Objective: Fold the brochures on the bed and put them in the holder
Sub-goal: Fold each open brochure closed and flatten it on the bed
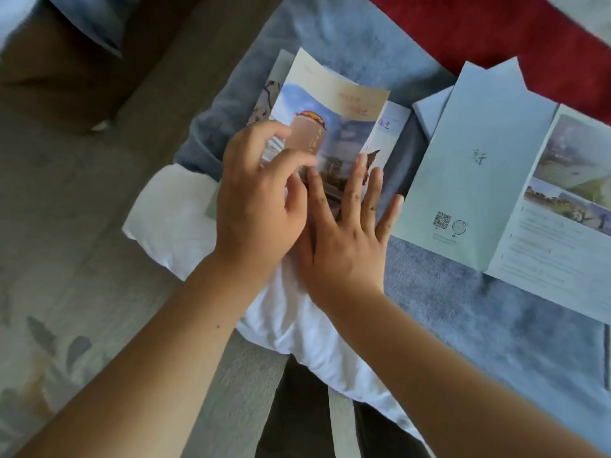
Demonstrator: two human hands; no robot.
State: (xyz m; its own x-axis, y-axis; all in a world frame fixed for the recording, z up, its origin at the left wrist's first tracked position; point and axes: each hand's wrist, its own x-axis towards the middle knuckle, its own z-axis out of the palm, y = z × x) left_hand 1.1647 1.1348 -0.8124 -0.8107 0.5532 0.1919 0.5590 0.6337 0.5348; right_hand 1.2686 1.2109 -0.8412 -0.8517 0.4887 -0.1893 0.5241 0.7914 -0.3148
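Carpet [66, 259] with a faded leaf pattern fills the left side, below the bed's left edge. Next comes a white cloth [165, 219], crumpled at that edge and running under both your wrists toward the near edge. A grey-blue blanket [463, 319] covers the rest of the bed.

Your left hand [258, 206] sits on the left half of the colourful brochure [334, 104], with its fingers bent and their tips on the top panel. Blur hides whether they pinch the paper or only press on it, so you cannot tell the grip there. The brochure lies on the blanket near the bed's left edge, just beyond the white cloth. Its top panel shows a tower under blue sky, and the far edge of that panel curls up off the sheets beneath.

Your right hand [344, 239] touches the left one and lies flat, fingers straight and spread. It presses down on the near right corner of the same brochure and grips nothing.

Just to the right, close to your little finger, a pale green brochure [476, 180] lies on the blanket with one panel folded over; a QR code shows near its near edge. Its photo panels stretch to the right. A white block [429, 110] peeks out behind its far left corner; what it is cannot be told. Red fabric [479, 34] lies along the far right.
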